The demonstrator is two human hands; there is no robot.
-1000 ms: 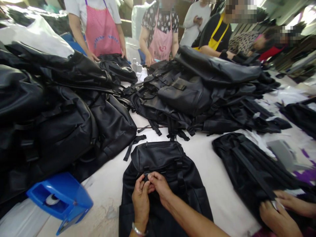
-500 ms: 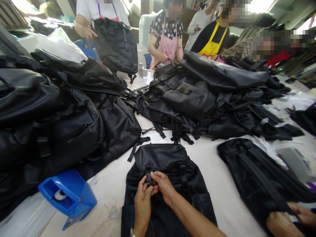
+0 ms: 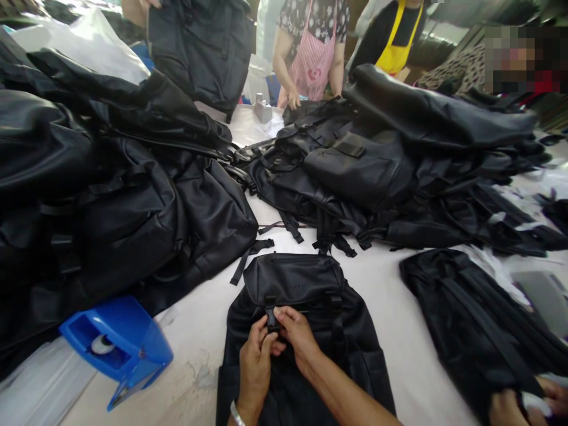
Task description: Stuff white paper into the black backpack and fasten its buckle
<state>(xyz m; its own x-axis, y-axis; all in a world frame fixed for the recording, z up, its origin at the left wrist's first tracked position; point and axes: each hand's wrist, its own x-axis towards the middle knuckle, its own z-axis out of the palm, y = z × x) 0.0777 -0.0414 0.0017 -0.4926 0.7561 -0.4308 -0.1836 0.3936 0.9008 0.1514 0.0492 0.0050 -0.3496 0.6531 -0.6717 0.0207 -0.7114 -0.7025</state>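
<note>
Lettering (image 3: 300, 286) (illegible) marks backpack (image 3: 331, 337); left hand (image 3: 255, 362) and right hand (image 3: 300, 338) hold buckle (image 3: 271, 318).

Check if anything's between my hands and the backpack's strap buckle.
Nothing visible is in the way: the left hand and right hand both touch the strap buckle on the front of the black backpack.

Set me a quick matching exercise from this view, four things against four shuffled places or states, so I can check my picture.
1. Left hand
2. Buckle
3. Blue dispenser
4. Striped apron

A. Has a white roll inside
B. Worn by a person across the table
C. Silver band at its wrist
D. Part of the near backpack

Pairs: 1-C, 2-D, 3-A, 4-B
</note>
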